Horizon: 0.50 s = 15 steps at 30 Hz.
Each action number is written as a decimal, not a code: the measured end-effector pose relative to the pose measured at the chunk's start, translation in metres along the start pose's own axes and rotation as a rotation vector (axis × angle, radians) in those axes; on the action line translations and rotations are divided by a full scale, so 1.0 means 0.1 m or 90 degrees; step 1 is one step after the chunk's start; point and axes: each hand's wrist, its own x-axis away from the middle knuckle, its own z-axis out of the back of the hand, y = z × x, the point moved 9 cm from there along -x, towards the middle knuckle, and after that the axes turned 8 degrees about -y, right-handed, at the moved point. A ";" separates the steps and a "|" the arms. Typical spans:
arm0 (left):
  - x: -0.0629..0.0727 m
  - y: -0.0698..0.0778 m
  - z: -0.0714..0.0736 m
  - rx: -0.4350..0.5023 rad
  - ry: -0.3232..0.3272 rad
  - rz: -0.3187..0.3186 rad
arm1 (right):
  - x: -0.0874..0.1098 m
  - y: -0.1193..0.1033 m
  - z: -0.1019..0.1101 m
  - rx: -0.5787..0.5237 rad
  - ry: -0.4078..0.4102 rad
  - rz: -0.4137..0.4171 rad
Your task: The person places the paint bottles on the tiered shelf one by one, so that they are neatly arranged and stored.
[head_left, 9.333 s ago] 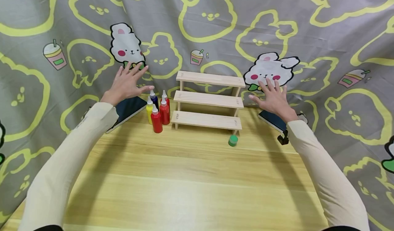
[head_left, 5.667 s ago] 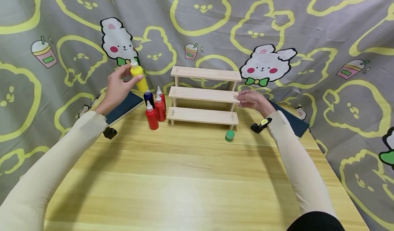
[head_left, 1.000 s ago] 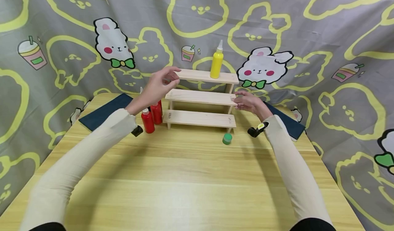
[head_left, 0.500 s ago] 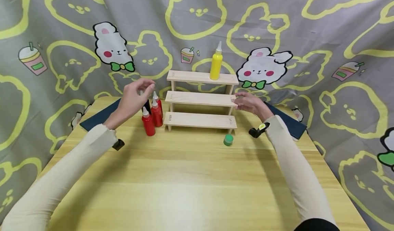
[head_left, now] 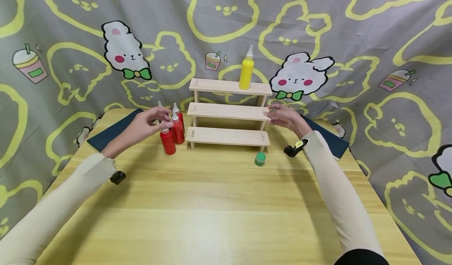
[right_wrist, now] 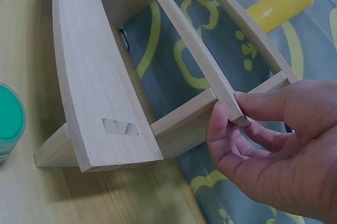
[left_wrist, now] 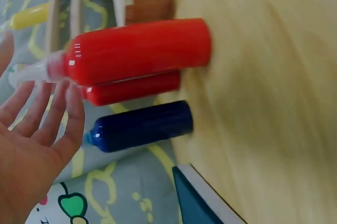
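Since the earlier frame, our left grip (head_left: 144, 124) has dropped from above the bottles to the level of their nozzles, while our right grip (head_left: 284, 118) and the yellow squeeze bottle (head_left: 246, 74) keep their places. We seem to be reaching for another bottle: the red squeeze bottles (head_left: 168, 143) stand grouped on the worktop (head_left: 212, 206), just left of the wooden three-tier rack (head_left: 227, 136), with a blue bottle (left_wrist: 142, 126) beyond them on the left. Our left grip is wide, a nozzle between thumb and fingers; we cannot tell whether they touch it. Our right grip pinches the middle board's right end; the yellow squeeze bottle stands upright on the top board, toward the right. Next, we judge, we need to close on one bottle without knocking its neighbours.

Pale and wood-grained, the worktop also carries a green jar (head_left: 260, 159) near the rack's right foot and dark-blue books (head_left: 110, 135) at left and right. Grey cartoon-printed curtain (head_left: 226, 28) hangs along the far side.
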 end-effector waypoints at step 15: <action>0.14 -0.34 -0.40 0.019 0.020 -0.013 | 0.01 0.03 -0.02 0.000 -0.001 -0.003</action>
